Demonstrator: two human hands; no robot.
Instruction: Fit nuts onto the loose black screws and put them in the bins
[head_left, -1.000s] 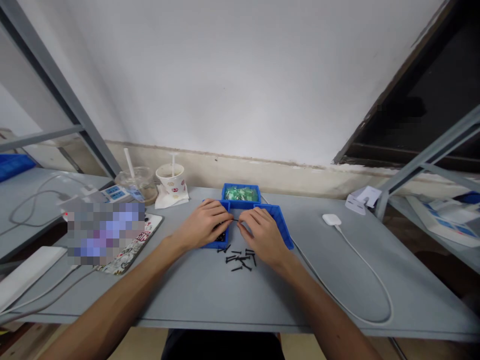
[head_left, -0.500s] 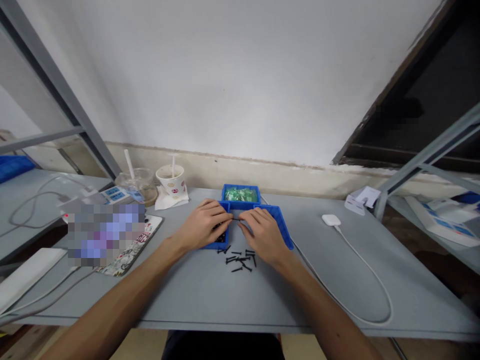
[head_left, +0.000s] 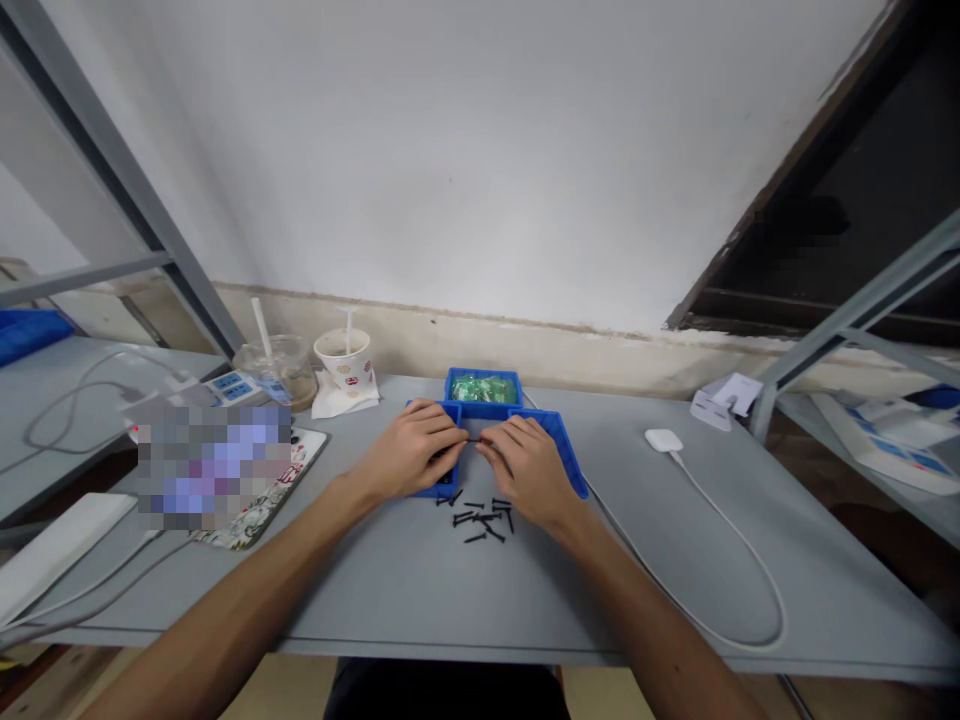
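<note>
The person's left hand (head_left: 411,448) and right hand (head_left: 529,465) are meeting above the grey table (head_left: 375,590), fingertips nearly touching, and a thin, dark, rod-like piece (head_left: 473,440) is bridging the small gap between them. Both sets of fingers are closing narrowly, thumb against fingers, each seeming to be pinching one end. That two-ended grip is probably steadying the slim piece and letting the fingertips make fine adjustments.

The piece is lying roughly level, its long axis running left to right across the person's view. Which end is its head or tip is not showing — the fingertips are hiding both.

The left hand is reaching over a blue plastic bin on the left (head_left: 436,492), which is holding small black parts (head_left: 445,479); the right hand is partly covering a blue plastic bin on the right (head_left: 568,450). Behind them, a rear blue plastic bin (head_left: 491,408) is holding shiny green packets (head_left: 480,388). The bins are standing around the hands, likely for short reaches.

Nearer the body, loose black screw-like pieces (head_left: 493,531) are lying scattered on the tabletop, pointing in mixed directions — presumably spread there so that single ones are easy to pick out.
</note>
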